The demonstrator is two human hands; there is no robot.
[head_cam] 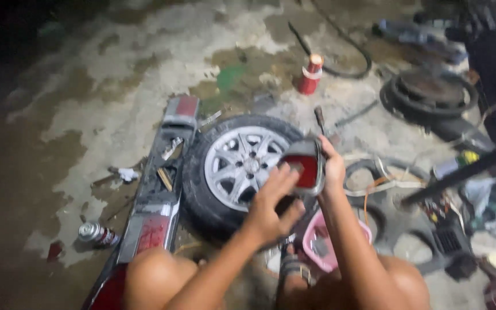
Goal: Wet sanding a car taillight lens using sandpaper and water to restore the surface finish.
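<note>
Head view: I am holding a red tail-light lens (304, 166) up in front of me, above the wheel (237, 167) lying flat on the floor (104, 103). My right hand (333, 166) is gripping the lens along its right edge, fingers wrapped behind it. My left hand (271, 204) is lying open against its left face, fingers spread. A pink basket (324, 244) is sitting just below my wrists.

Both hands (299, 183) raised, fingers curled
</note>
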